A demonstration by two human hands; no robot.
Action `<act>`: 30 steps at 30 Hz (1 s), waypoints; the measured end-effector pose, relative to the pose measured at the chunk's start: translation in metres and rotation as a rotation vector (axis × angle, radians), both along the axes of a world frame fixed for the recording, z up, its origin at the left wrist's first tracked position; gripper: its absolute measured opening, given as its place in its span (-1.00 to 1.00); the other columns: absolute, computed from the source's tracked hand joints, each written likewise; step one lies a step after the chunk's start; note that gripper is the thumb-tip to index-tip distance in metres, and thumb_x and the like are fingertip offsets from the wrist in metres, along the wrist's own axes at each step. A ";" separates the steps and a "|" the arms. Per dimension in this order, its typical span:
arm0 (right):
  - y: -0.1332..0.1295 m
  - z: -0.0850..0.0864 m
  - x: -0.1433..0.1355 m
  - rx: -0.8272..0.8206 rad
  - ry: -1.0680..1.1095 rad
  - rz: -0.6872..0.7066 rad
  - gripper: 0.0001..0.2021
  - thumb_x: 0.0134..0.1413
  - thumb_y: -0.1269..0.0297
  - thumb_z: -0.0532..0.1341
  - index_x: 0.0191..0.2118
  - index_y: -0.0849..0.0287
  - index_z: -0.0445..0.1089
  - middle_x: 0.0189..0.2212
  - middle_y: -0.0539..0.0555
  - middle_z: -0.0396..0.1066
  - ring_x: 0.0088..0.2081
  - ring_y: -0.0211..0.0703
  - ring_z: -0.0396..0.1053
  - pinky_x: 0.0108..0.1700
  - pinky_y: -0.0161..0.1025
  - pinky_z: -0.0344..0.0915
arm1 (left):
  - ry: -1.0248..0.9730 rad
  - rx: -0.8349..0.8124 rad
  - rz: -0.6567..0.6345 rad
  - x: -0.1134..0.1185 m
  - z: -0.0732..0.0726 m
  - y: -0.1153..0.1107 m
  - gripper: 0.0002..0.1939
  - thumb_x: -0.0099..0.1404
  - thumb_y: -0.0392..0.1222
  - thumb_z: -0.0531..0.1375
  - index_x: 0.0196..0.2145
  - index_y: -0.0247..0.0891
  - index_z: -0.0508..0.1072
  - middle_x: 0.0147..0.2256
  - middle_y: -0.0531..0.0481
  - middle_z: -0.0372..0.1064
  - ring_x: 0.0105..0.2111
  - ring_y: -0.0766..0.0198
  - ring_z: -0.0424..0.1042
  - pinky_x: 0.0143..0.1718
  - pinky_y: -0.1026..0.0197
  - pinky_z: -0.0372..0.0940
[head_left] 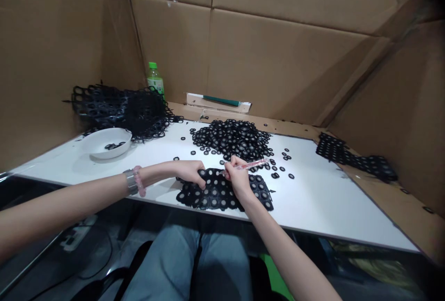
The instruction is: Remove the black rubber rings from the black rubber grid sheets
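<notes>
A black sheet with rows of round pale-centred spots [213, 195] lies near the front edge of the white table. My left hand [189, 172] is closed on its upper left edge, thumb on top. In my right hand [239, 181] is a clear pen with red markings [256, 164], held in a writing grip. Its tip points down-left at the sheet's upper rows, though the fingers partly hide it. Just beyond the hands rises a heap of small black rings [232, 138], with several loose rings [282, 169] scattered to its right.
A white bowl [100, 152] holding a few black pieces stands at the left. Behind it lies a tangle of black web-like scrap [118, 106], beside a green-capped bottle [155, 78]. More black perforated sheet [354, 156] lies at the right. Cardboard walls [271, 60] enclose the table [320, 199].
</notes>
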State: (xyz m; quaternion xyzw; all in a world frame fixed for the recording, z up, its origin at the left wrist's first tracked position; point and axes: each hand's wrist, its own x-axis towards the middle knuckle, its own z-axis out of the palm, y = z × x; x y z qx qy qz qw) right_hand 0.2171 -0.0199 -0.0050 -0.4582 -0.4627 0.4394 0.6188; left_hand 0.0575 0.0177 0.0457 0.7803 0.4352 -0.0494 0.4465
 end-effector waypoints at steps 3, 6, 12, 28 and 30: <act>-0.013 0.003 -0.005 -0.016 -0.050 0.051 -0.77 -0.28 0.40 0.10 -0.68 0.11 -0.05 -0.82 -0.20 -0.01 -0.76 -0.40 0.04 -0.69 -0.43 -0.12 | 0.004 0.060 0.025 0.000 -0.006 0.003 -0.85 -0.20 -0.18 0.26 -0.63 -0.31 0.41 -0.66 0.13 0.32 -0.61 0.37 0.25 -0.64 0.40 0.07; -0.023 0.002 -0.010 -0.054 -0.175 0.094 -0.78 -0.31 0.42 0.08 -0.71 0.12 -0.04 -0.84 -0.19 0.02 -0.77 -0.38 0.05 -0.68 -0.41 -0.07 | 0.029 0.008 -0.016 -0.001 -0.008 0.007 -0.77 -0.24 -0.12 0.31 -0.61 -0.32 0.43 -0.66 0.12 0.33 -0.61 0.37 0.25 -0.61 0.38 0.10; -0.026 -0.002 -0.012 -0.008 -0.371 0.019 -0.78 -0.34 0.44 0.08 -0.73 0.12 -0.03 -0.81 -0.17 -0.05 -0.70 -0.36 0.00 -0.63 -0.37 -0.08 | 0.015 0.041 0.009 -0.003 -0.010 0.002 -0.78 -0.21 -0.11 0.28 -0.60 -0.31 0.41 -0.62 0.11 0.34 -0.55 0.32 0.27 -0.58 0.37 0.10; -0.030 -0.001 -0.016 0.168 -0.570 0.047 -0.75 -0.23 0.46 0.04 -0.69 0.13 -0.10 -0.75 -0.14 -0.07 -0.65 -0.36 -0.03 -0.57 -0.36 -0.08 | -0.297 -0.081 0.012 -0.013 -0.034 -0.006 -0.81 -0.08 -0.14 0.17 -0.50 -0.32 0.40 -0.56 0.12 0.26 -0.53 0.36 0.19 -0.52 0.37 0.12; -0.031 0.000 -0.017 0.177 -0.619 0.057 -0.75 -0.24 0.47 0.03 -0.70 0.13 -0.10 -0.76 -0.14 -0.09 -0.66 -0.37 -0.06 -0.58 -0.36 -0.10 | -0.280 -0.036 0.016 -0.014 -0.035 -0.006 -0.80 -0.07 -0.11 0.18 -0.49 -0.30 0.41 -0.54 0.12 0.27 -0.50 0.36 0.19 -0.49 0.37 0.13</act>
